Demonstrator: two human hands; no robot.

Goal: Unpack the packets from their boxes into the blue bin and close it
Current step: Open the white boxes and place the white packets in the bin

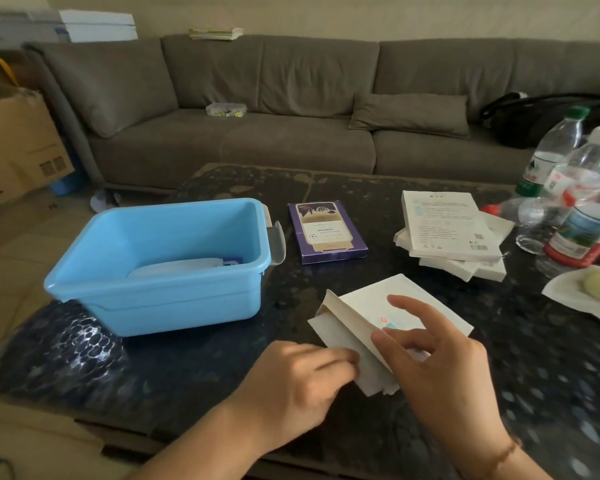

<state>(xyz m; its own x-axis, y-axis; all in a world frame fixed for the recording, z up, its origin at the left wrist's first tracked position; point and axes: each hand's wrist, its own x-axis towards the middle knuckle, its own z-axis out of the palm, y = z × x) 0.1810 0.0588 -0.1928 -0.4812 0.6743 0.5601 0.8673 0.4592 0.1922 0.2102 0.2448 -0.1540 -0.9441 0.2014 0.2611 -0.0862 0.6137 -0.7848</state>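
Note:
A white box (368, 306) lies tilted at the front of the dark table (361, 188), its end flap open. My left hand (291, 386) pinches white packets at the box's open near end. My right hand (430, 362) grips the box from the right, fingers spread over its top. The blue bin (146, 299) stands open to the left, with a white packet (181, 266) lying inside. A purple box (326, 232) lies flat beside the bin. A stack of white boxes (451, 230) sits at the right. The bin's lid is not visible.
Plastic water bottles (582, 202) crowd the table's right edge. A pale round item on white paper (596, 292) lies near them. A grey sofa (291, 98) runs behind the table. A cardboard carton (18, 143) stands on the floor at left.

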